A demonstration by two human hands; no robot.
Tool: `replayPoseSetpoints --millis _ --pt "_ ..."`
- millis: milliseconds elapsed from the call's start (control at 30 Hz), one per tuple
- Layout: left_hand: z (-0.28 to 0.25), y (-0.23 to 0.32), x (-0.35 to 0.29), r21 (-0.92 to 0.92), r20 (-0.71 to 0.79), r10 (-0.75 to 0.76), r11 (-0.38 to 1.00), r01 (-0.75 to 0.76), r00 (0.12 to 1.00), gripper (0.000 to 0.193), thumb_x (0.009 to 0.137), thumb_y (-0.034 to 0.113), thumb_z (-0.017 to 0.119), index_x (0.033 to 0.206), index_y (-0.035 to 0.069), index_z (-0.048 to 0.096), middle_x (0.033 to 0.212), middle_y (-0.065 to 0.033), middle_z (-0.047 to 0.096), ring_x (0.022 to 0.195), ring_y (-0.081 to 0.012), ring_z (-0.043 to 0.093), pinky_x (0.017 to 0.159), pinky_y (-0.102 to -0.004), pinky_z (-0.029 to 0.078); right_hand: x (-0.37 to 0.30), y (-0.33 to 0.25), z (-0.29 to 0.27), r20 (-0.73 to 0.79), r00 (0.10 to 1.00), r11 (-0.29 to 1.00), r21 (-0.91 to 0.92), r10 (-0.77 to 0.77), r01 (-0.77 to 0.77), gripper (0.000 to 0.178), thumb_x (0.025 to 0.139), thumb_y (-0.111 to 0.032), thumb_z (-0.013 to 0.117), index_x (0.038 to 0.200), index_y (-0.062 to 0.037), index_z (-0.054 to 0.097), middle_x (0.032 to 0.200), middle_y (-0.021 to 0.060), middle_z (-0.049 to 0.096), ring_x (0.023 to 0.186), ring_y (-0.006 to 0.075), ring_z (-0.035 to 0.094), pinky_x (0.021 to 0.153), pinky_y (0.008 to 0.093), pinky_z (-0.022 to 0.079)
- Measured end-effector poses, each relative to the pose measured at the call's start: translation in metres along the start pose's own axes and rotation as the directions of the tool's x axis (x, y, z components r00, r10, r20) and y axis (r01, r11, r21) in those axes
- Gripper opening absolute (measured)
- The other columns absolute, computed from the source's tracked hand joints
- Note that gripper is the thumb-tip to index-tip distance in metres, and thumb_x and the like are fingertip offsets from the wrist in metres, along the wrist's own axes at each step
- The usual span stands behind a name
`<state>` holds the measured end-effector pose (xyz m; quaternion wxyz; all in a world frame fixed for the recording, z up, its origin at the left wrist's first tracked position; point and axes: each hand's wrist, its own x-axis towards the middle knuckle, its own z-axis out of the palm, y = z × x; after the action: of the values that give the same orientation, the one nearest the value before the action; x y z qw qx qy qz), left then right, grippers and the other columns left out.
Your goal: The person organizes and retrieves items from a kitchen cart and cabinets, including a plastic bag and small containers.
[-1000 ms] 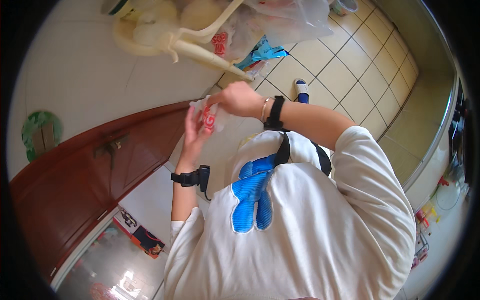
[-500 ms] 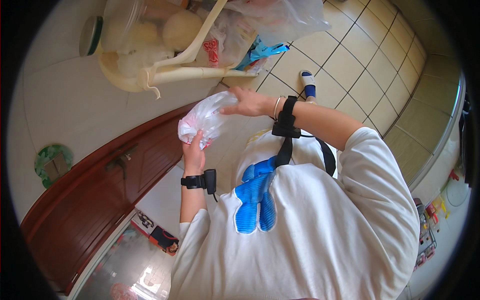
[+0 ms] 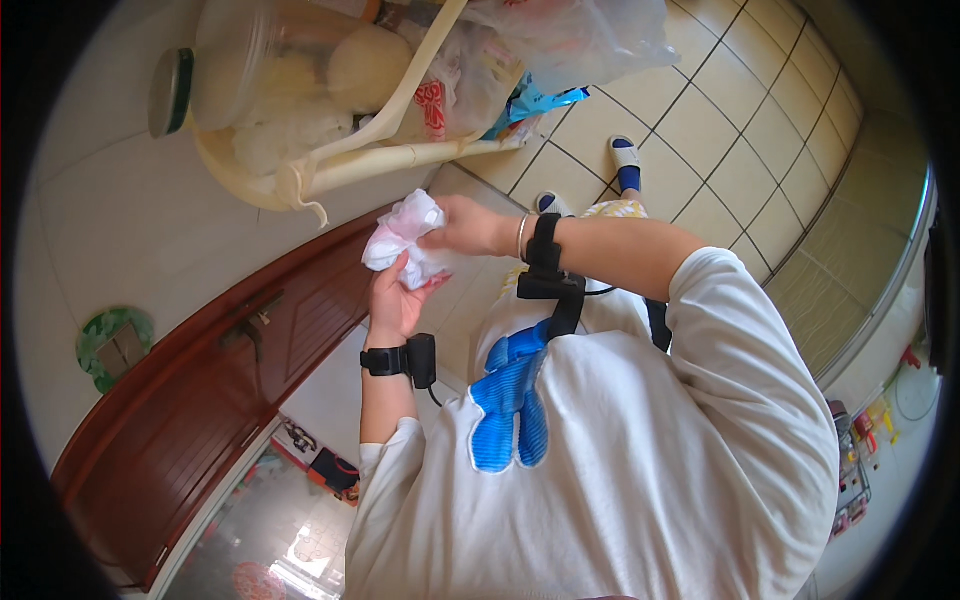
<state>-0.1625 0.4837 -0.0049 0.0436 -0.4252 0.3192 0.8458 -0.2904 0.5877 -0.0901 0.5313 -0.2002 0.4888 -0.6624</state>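
Head view: a crumpled white plastic bag with pinkish patches is held between the two hands, in front of the person and below the cream rack, with the brown door behind and to the left.

Left hand: palm turned up, thumb laid over the bag, fingers beneath; it pinches the lower part. Right hand: bent inward, its digits against the bag's right side. From where I stand, the tips are partly hidden, so I cannot tell whether they pinch or only press.

Recommended handling:
1. Use the left hand as the fixed support, thumb pressed firmly on the gathered folds.
2. Work the film with the right hand in small tucks, close to the left thumb. Thin film will probably spring open if released early.
3. Avoid lifting toward the loose curled strip on the rack; it could snag the plastic.
4. Hold the left wristband's cord clear of the folds.
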Motion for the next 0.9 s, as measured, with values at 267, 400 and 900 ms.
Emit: replayPoseSetpoints --millis 267,400,900 --pt "-0.017 -0.002 0.011 0.189 -0.092 0.005 0.982 0.013 0.996 0.051 0.087 0.014 0.066 0.132 0.013 0.042 0.126 -0.0049 0.05 0.113 -0.0208 0.051 0.092 -0.0456 0.046 -0.007 -0.03 -0.011 0.052 0.998 0.917 -0.396 -0.041 0.058 0.034 0.078 -0.02 0.069 0.107 -0.004 0.062 0.1 0.0134 0.067 0.094 0.0252 0.062 0.086 0.0361 0.047" --pt "-0.044 -0.006 0.024 0.276 -0.107 0.33 0.916 -0.291 0.938 0.04 0.088 0.011 0.063 0.126 0.008 0.048 0.117 -0.0044 0.058 0.111 -0.02 0.054 0.092 -0.036 0.047 0.012 -0.048 -0.055 0.081 0.991 0.969 -0.231 0.11 -0.089 0.035 0.075 -0.032 0.072 0.093 -0.0025 0.066 0.083 0.0132 0.068 0.084 0.0249 0.065 0.08 0.0337 0.049" --pt "-0.081 0.021 0.004 0.38 -0.346 0.353 0.9 -0.215 0.869 0.045 0.091 0.018 0.06 0.132 0.007 0.044 0.128 -0.0084 0.053 0.117 -0.025 0.052 0.091 -0.0419 0.048 0.107 -0.032 -0.112 -0.651 0.756 0.704 -0.564 -0.059 -0.431 0.056 0.074 -0.049 0.066 0.101 -0.0002 0.064 0.094 0.0207 0.067 0.092 0.0358 0.064 0.079 0.0393 0.051"
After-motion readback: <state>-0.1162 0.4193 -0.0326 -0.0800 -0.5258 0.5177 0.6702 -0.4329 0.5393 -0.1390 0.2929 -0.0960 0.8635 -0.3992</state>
